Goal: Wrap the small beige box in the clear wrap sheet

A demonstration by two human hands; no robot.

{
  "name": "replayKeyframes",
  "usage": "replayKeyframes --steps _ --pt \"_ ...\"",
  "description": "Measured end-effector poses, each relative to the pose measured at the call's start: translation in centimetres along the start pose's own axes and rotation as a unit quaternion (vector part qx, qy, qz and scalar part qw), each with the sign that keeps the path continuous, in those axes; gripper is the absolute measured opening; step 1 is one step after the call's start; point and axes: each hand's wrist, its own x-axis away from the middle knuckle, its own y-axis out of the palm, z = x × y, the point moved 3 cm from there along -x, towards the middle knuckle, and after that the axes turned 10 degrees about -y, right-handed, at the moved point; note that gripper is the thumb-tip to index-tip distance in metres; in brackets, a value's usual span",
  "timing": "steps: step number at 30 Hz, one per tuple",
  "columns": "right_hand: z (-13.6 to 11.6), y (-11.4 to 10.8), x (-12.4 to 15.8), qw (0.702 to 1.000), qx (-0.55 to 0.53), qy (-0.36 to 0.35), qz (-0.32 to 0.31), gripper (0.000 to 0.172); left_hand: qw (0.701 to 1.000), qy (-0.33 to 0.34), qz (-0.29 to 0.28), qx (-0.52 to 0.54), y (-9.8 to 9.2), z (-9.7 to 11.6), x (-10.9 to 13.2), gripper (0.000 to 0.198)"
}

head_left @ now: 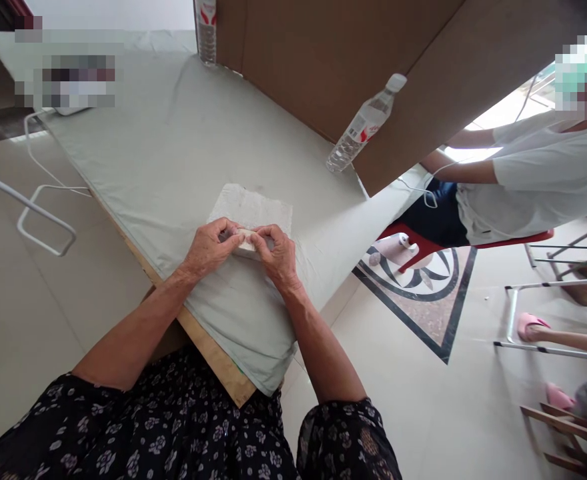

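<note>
A pale, rough-textured sheet (253, 205), perhaps cloth or thick paper, lies on the covered table in front of me. Its near edge looks raised or rolled up between my fingers. My left hand (210, 247) pinches this edge from the left, thumb and fingertips together. From the right, my right hand (278, 257) pinches the same edge, its thumb close to the left one. The fingers partly cover the near part of the sheet, and its exact kind cannot be made out.
The table wears a pale green cloth (148, 147). A large cardboard panel (313, 73) stands at the back, with a water bottle (366, 127) leaning beside it and another bottle (207, 33) further left. A seated person (533, 173) is at the right. White cables (43, 193) hang at the left.
</note>
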Motion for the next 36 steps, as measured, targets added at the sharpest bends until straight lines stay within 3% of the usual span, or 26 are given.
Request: replayKeyframes --steps 12,17,19,22,24,28,32,36 --pt "0.4 -0.3 -0.5 0.999 0.040 0.023 -0.010 0.013 0.998 -0.035 0.014 -0.045 0.1 0.3 0.0 0.026" --pt "-2.3 -3.0 0.3 0.974 0.209 -0.051 0.068 0.021 0.997 -0.039 0.007 -0.070 -0.1 0.9 -0.3 0.027" --pt "-4.0 -2.9 1.1 0.963 0.245 -0.110 0.032 0.027 0.996 -0.037 0.004 -0.078 -0.1 1.1 -0.4 0.027" --pt "-5.5 -1.5 1.9 0.946 0.256 -0.181 -0.079 0.028 0.995 -0.040 0.002 -0.089 -0.3 1.1 -0.4 0.028" --pt "-5.4 -0.6 2.0 0.937 0.268 -0.185 -0.127 0.029 0.995 -0.041 -0.017 -0.091 -0.8 1.2 -0.2 0.032" --pt "-4.9 -0.1 1.4 0.924 0.300 -0.176 -0.162 0.030 0.992 -0.032 -0.065 -0.102 -2.9 1.6 0.3 0.050" --pt "-4.9 -0.1 0.6 0.907 0.331 -0.188 -0.180 0.026 0.980 -0.082 -0.017 -0.178 -4.6 0.9 0.1 0.044" --pt "-5.1 0.2 -0.3 0.890 0.352 -0.200 -0.208 0.025 0.962 -0.082 0.039 -0.257 -4.8 0.3 -0.6 0.036"
